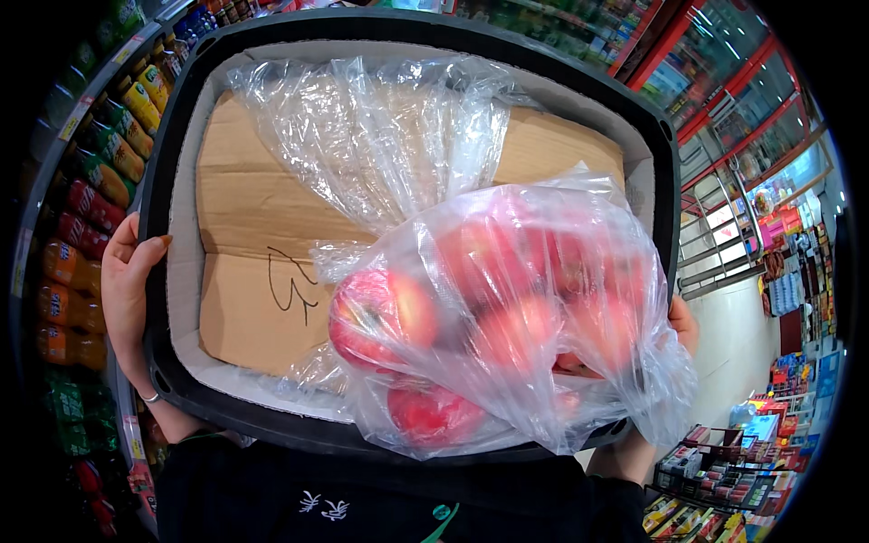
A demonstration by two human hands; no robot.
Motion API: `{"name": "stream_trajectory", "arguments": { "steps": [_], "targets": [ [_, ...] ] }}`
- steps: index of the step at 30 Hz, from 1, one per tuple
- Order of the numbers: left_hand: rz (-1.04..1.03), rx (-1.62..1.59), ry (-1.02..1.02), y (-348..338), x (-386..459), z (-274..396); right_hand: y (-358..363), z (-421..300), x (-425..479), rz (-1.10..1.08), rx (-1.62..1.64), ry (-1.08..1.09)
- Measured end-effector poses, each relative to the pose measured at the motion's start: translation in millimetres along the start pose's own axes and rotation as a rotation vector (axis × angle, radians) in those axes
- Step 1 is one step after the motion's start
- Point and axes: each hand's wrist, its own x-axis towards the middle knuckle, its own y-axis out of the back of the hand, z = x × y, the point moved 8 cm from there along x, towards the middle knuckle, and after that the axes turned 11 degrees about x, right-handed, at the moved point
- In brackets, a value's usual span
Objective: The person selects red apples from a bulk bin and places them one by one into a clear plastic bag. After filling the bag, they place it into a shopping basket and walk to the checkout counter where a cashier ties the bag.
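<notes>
I carry a black plastic crate in front of my body. My left hand grips its left side, thumb over the rim. My right hand is at the right side, mostly hidden behind the crate and a plastic bag. Inside, the crate is lined with a brown cardboard sheet that bears a handwritten mark. A clear plastic bag of red apples lies over the right half and overlaps the near rim. Crumpled clear plastic film spreads across the back of the cardboard.
Shelves of bottled drinks run close along my left. Red-framed glass doors stand at the far right, near a metal railing. A pale floor shows at the right, with stocked display racks beside it.
</notes>
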Motion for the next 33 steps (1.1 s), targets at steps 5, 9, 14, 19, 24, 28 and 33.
{"name": "stream_trajectory", "arguments": {
  "steps": [5, 9, 14, 19, 24, 28, 33],
  "targets": [
    [-0.018, -0.021, -0.018, -3, 4, 2, 13, 3, 5, -0.069, -0.040, 0.018],
    [-0.013, -0.016, 0.063, -10, 0, -11, 14, 17, 4, -0.085, -0.003, -0.066],
    [-0.059, 0.065, 0.130, -16, 2, -41, 16, 40, 3, -0.071, 0.026, -0.166],
    [-0.117, 0.056, 0.173, -38, 27, -56, 13, 64, 20, 0.020, -0.151, -0.299],
    [-0.171, 0.048, 0.198, -63, 72, -68, -3, 85, 53, -0.016, -0.161, -0.363],
    [-0.218, 0.055, 0.197, -88, 110, -86, -1, 111, 76, -0.033, -0.140, -0.345],
    [-0.261, 0.073, 0.273, -121, 131, -148, 32, 190, 66, -0.038, 0.032, -0.399]
  ]
}}
